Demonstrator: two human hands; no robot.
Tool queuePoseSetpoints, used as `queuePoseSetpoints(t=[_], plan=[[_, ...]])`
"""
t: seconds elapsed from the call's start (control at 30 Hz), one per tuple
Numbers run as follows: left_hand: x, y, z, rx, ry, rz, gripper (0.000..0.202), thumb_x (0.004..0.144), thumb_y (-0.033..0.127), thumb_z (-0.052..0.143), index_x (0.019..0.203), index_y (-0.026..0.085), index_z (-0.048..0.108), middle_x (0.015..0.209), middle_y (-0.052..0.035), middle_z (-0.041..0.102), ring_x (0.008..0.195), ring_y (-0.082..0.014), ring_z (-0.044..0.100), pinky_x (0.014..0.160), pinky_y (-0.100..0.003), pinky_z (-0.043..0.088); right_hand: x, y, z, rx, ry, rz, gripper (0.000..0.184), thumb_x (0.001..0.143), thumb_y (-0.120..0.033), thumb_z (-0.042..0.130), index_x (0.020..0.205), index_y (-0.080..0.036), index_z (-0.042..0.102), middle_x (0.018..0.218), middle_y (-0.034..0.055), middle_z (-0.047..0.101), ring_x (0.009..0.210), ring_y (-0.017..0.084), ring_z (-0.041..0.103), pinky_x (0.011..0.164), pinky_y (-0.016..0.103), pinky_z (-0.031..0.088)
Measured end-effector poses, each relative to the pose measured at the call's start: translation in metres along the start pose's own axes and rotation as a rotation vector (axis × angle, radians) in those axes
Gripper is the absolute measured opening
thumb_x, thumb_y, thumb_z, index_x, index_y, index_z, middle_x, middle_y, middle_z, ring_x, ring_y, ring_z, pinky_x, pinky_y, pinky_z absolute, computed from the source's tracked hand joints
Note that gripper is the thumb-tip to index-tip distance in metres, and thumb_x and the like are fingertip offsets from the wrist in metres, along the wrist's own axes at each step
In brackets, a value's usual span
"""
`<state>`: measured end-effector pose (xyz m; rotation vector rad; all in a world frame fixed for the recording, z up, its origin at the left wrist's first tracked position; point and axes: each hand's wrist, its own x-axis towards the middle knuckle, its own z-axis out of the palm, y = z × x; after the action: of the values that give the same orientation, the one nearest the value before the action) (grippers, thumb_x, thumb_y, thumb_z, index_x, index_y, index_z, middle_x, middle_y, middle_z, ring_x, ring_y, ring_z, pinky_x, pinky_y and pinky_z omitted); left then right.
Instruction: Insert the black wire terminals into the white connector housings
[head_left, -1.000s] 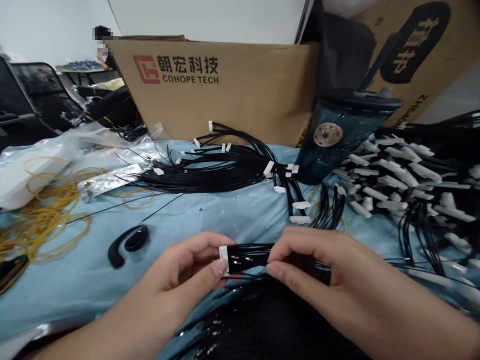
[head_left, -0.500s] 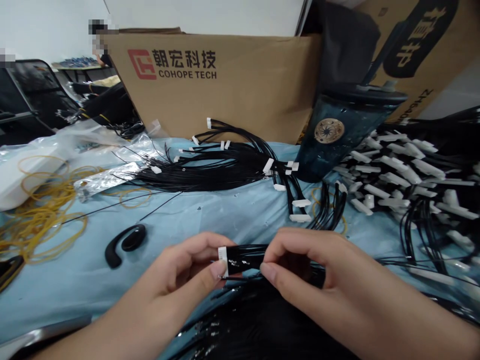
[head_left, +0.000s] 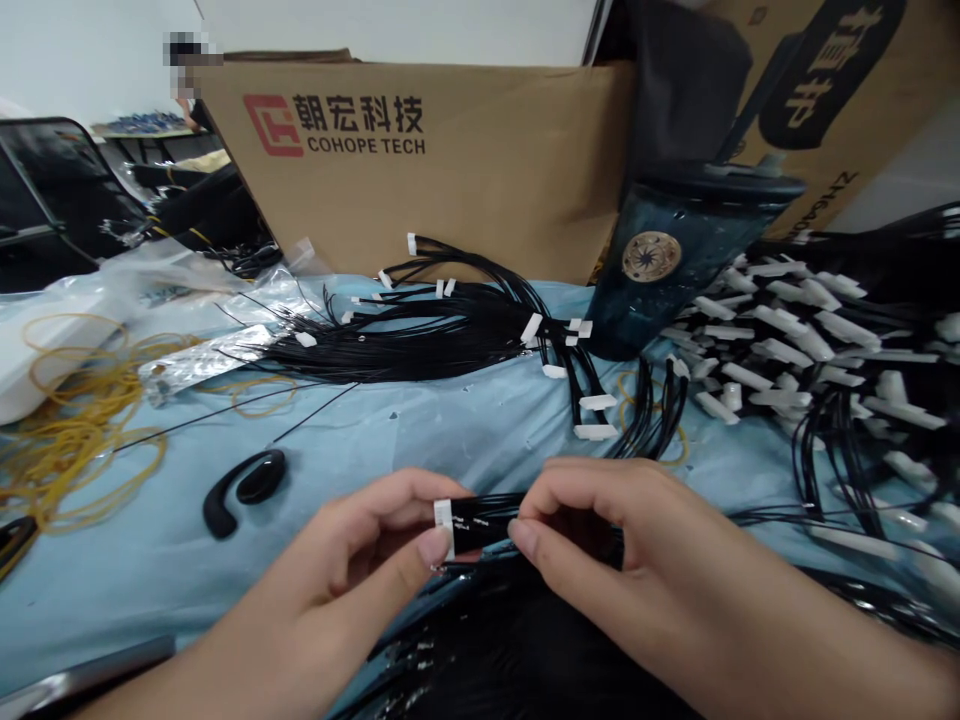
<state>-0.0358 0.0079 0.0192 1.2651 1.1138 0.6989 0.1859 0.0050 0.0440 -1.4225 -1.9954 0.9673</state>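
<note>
Left hand [head_left: 360,560]: thumb and forefinger pinch the white connector [head_left: 443,517] at its end; the other fingers curl under.
Right hand [head_left: 637,560]: thumb and forefinger press together on the black wires [head_left: 484,520], just beside the connector; the rest of the hand is curled.
Place: connector and wires sit low in the middle of the view, held between the 2 hands over the near edge of the blue cover [head_left: 465,420].
Weight: probably very light, needing fingertips only.
Stiffness: the connector looks like hard plastic; the thin wires look limp and likely to kink or tangle.
Fragility: the wire ends at the connector look like the weak spot, since a tug could pull them loose.
Hold: grip the connector's body, with the wires pinched close behind it.
Bright specks on the wires: too small to tell.
Nearby: a loose wire bundle [head_left: 420,335], a heap of harnesses [head_left: 810,340], a dark cup [head_left: 667,270], rubber bands [head_left: 75,420], a black earpiece [head_left: 240,490] and a cardboard box [head_left: 450,180].
</note>
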Motion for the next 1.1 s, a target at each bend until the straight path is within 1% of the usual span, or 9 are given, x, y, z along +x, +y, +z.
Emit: queuePoseSetpoints(t=[0.13, 0.3, 0.37, 0.5, 0.6, 0.73, 0.83, 0.97, 1.1], plan=[[0.002, 0.009, 0.0, 0.051, 0.043, 0.017, 0.013, 0.089, 0.041, 0.079, 0.1, 0.037, 0.083, 0.092, 0.0046, 0.083, 0.089, -0.018, 0.073, 0.077, -0.018, 0.058, 0.001, -0.001, 0.0, -0.014, -0.006, 0.0, 0.024, 0.086, -0.011, 0.058, 0.066, -0.022, 0.066, 0.058, -0.0063, 0.061, 0.052, 0.009, 0.052, 0.046, 0.02, 0.035], [0.001, 0.015, 0.001, 0.072, 0.053, 0.045, 0.011, 0.087, 0.038, 0.081, 0.098, 0.039, 0.084, 0.089, 0.006, 0.086, 0.087, -0.0158, 0.077, 0.075, -0.013, 0.06, 0.003, -0.005, -0.002, -0.028, 0.007, -0.012, 0.026, 0.086, -0.009, 0.059, 0.063, -0.02, 0.054, 0.059, -0.0074, 0.057, 0.052, 0.007, 0.049, 0.046, 0.02, 0.032], [0.0, 0.014, 0.001, 0.079, 0.065, 0.046, 0.011, 0.086, 0.037, 0.082, 0.097, 0.04, 0.085, 0.09, 0.0068, 0.087, 0.087, -0.0151, 0.078, 0.075, -0.012, 0.06, 0.003, -0.006, -0.001, -0.015, 0.006, -0.027, 0.025, 0.086, -0.009, 0.06, 0.064, -0.02, 0.054, 0.06, -0.0074, 0.057, 0.053, 0.007, 0.049, 0.047, 0.019, 0.033], [-0.001, 0.011, 0.0, 0.086, 0.116, 0.054, 0.016, 0.083, 0.035, 0.086, 0.098, 0.042, 0.085, 0.092, 0.008, 0.087, 0.088, -0.0145, 0.079, 0.076, -0.01, 0.061, 0.003, -0.002, 0.001, 0.019, 0.001, -0.041, 0.021, 0.086, -0.01, 0.06, 0.067, -0.02, 0.06, 0.061, -0.0075, 0.06, 0.055, 0.007, 0.051, 0.051, 0.019, 0.035], [-0.002, 0.009, -0.001, 0.083, 0.112, 0.058, 0.016, 0.084, 0.036, 0.085, 0.099, 0.042, 0.086, 0.094, 0.0079, 0.087, 0.09, -0.0149, 0.08, 0.078, -0.011, 0.061, 0.004, 0.0, 0.003, 0.03, 0.012, -0.033, 0.019, 0.086, -0.01, 0.061, 0.07, -0.02, 0.064, 0.061, -0.0074, 0.06, 0.055, 0.007, 0.05, 0.051, 0.019, 0.033], [-0.002, 0.009, -0.001, 0.088, 0.099, 0.063, 0.017, 0.085, 0.034, 0.083, 0.099, 0.042, 0.086, 0.092, 0.0082, 0.087, 0.09, -0.0149, 0.08, 0.077, -0.011, 0.062, 0.005, 0.003, 0.005, 0.032, 0.012, -0.03, 0.019, 0.087, -0.012, 0.059, 0.071, -0.02, 0.062, 0.063, -0.0066, 0.059, 0.056, 0.007, 0.05, 0.052, 0.02, 0.033], [0.0, 0.011, 0.0, 0.121, 0.095, 0.09, 0.018, 0.086, 0.031, 0.081, 0.098, 0.042, 0.085, 0.091, 0.0093, 0.087, 0.087, -0.013, 0.08, 0.076, -0.008, 0.06, 0.004, 0.004, 0.006, 0.026, -0.009, -0.015, 0.019, 0.09, -0.015, 0.058, 0.073, -0.021, 0.062, 0.062, -0.0064, 0.057, 0.055, 0.008, 0.047, 0.051, 0.022, 0.032], [0.002, 0.013, 0.001, 0.125, 0.066, 0.123, 0.019, 0.086, 0.029, 0.08, 0.096, 0.043, 0.086, 0.088, 0.0106, 0.087, 0.083, -0.0116, 0.08, 0.072, -0.006, 0.059, 0.003, 0.006, 0.007, -0.002, -0.003, -0.041, 0.02, 0.095, -0.018, 0.054, 0.077, -0.02, 0.062, 0.066, -0.005, 0.061, 0.057, 0.009, 0.049, 0.054, 0.024, 0.034], [0.002, 0.01, 0.002, 0.113, 0.114, 0.113, 0.021, 0.085, 0.028, 0.081, 0.099, 0.043, 0.086, 0.092, 0.0108, 0.087, 0.085, -0.0125, 0.081, 0.074, -0.008, 0.061, 0.004, 0.007, 0.008, 0.0, -0.005, -0.05, 0.021, 0.095, -0.018, 0.054, 0.075, -0.02, 0.059, 0.068, -0.0044, 0.062, 0.06, 0.01, 0.052, 0.057, 0.024, 0.036]])
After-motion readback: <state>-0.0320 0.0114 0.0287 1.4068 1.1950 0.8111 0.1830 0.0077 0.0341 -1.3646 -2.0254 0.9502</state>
